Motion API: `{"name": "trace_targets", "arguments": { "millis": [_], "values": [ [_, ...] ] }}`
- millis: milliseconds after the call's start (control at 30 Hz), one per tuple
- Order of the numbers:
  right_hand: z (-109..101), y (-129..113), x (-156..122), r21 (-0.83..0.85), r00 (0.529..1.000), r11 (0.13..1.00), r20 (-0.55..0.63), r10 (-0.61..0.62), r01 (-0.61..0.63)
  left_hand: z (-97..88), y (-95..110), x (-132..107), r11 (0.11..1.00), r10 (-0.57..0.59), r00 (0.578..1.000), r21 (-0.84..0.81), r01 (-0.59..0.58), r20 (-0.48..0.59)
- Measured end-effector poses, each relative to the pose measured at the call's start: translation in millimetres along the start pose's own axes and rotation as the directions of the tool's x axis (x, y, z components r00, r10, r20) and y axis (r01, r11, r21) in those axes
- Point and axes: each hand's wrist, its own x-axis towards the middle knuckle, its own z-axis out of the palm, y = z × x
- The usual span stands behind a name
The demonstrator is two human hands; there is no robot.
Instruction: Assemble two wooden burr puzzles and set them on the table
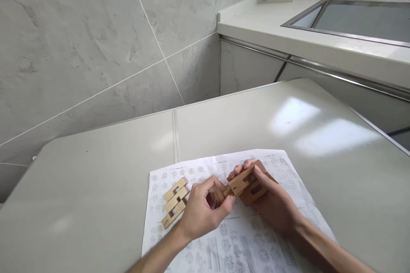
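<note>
My right hand [277, 202] is closed round several notched wooden puzzle pieces [248, 182], which look fitted together, with slots showing in their faces. From the left, my left hand [206, 204] pinches a small wooden piece [227, 191] that meets the near end of this group. Whether that piece is seated in the group or only touching it, I cannot tell. Just left of my left hand, several more notched wooden pieces [175, 201] lie side by side, slightly staggered. All of these are above or on a printed paper sheet [237, 234].
The sheet carries many small line diagrams. It lies on a pale glossy table [96, 187] with a seam [175, 134]. Behind stands a grey tiled wall [96, 42]. At the right back is a counter [253, 21] with a metal-rimmed sink or inset panel [352, 15].
</note>
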Motion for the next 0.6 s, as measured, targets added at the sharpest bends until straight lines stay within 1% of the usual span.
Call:
{"name": "trace_targets", "arguments": {
  "millis": [133, 233, 367, 467, 500, 600],
  "values": [
    [-1.3, -4.6, 4.5, 0.053, 0.997, 0.997, -0.064, -0.05, 0.053, -0.4, -2.1, -0.7, 1.0, 0.014, 1.0, -0.014, -0.014, -0.003],
    [-1.1, -7.5, 7.7, 0.096, 0.99, 0.992, -0.125, -0.07, 0.082, 0.5, -3.0, -1.3, 0.997, 0.019, 0.999, -0.068, -0.022, -0.039],
    [-2.6, -9.4, 10.6, 0.153, 0.979, 0.985, -0.2, -0.045, 0.077, 2.7, -3.3, -1.5, 0.972, 0.038, 0.99, -0.225, -0.068, -0.135],
    [-4.4, -9.1, 11.6, 0.192, 0.977, 0.979, -0.212, -0.027, 0.068, 4.3, -3.4, -1.9, 0.947, 0.065, 0.979, -0.297, -0.121, -0.192],
    [-4.8, -8.8, 11.6, 0.197, 0.977, 0.978, -0.213, -0.023, 0.066, 4.9, -3.8, -2.4, 0.942, 0.078, 0.977, -0.305, -0.137, -0.197],
    [-4.1, -8.2, 10.6, 0.203, 0.973, 0.978, -0.229, 0.011, 0.037, 6.6, -7.4, -4.6, 0.942, 0.1, 0.981, -0.303, -0.147, -0.165]
  ]
}}
